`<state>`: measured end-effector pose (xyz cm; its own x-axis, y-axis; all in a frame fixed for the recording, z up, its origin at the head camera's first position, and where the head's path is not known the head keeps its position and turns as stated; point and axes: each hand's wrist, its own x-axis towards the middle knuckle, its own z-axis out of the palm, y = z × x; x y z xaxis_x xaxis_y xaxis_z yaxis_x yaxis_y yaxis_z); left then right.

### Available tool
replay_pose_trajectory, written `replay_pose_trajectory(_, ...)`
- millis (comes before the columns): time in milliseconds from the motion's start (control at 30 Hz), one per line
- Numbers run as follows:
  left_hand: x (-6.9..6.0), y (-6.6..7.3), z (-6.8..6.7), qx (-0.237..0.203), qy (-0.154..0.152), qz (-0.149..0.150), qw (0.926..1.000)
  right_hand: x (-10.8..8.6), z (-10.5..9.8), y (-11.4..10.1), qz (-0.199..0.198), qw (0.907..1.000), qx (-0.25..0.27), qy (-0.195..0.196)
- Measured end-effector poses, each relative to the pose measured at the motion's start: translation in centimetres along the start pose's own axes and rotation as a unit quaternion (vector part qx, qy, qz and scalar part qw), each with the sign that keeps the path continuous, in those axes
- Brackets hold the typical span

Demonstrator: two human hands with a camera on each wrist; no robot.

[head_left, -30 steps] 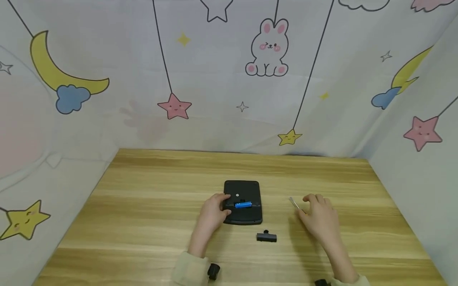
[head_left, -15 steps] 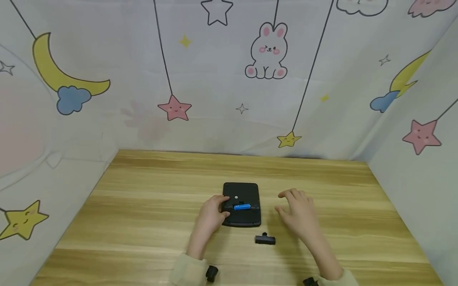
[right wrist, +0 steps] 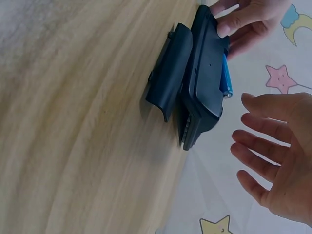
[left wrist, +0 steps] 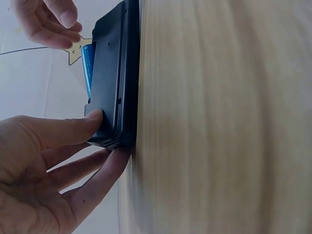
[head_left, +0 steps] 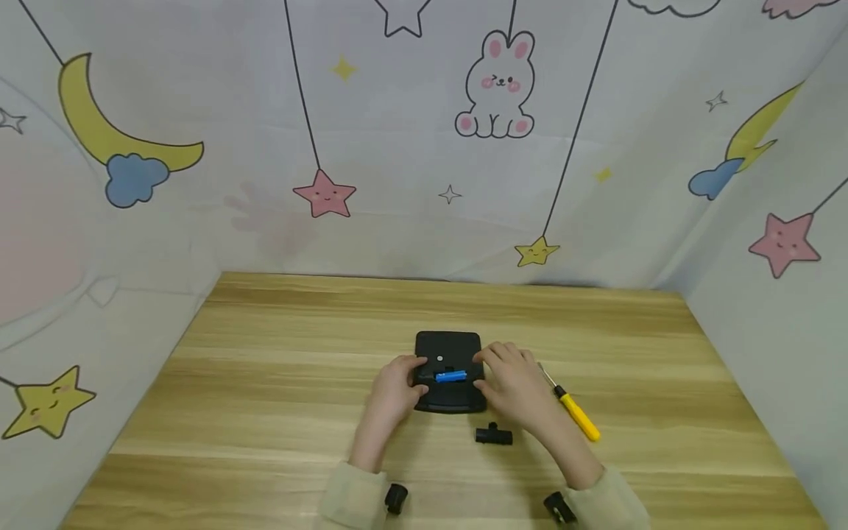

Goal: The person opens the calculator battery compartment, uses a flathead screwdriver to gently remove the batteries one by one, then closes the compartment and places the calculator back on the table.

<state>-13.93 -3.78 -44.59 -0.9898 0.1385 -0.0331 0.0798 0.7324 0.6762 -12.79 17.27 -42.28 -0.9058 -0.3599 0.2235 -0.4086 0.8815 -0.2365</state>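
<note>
A black device (head_left: 450, 399) lies on the table, a blue battery (head_left: 451, 376) showing in its recess; in the left wrist view the battery (left wrist: 87, 68) sticks up a little. My left hand (head_left: 392, 394) grips the device's left edge, with the thumb (left wrist: 95, 117) on its face and fingers at its side. Over the device's right edge is my right hand (head_left: 517, 383), its fingers relaxed and holding nothing; the right wrist view shows that hand (right wrist: 282, 151) a little apart from the battery (right wrist: 225, 78). The black cover (head_left: 493, 435) lies in front of the device.
A screwdriver (head_left: 578, 417) with a yellow handle lies on the table to the right, beside my right forearm. The wooden table (head_left: 298, 353) ends at a patterned cloth (head_left: 397, 243) behind it, with more cloth along both sides.
My right hand has let go of the screwdriver, leaving it on the table, and has moved left to the device's right edge. My left hand has stayed on the device.
</note>
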Motion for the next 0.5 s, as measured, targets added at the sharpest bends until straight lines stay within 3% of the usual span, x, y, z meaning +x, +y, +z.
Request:
replay_pose_trajectory(233, 0.0, -0.2, 0.0, 0.001, 0.003, 0.005, 1.0000, 0.7, 0.8, -0.5, -0.030, 0.9986, 0.016, -0.039)
replay_pose_trajectory(500, 0.1, -0.2, -0.1, 0.002, 0.006, 0.011, 0.9999, 1.6, 1.6, -0.8, -0.067, 0.9970, 0.015, -0.035)
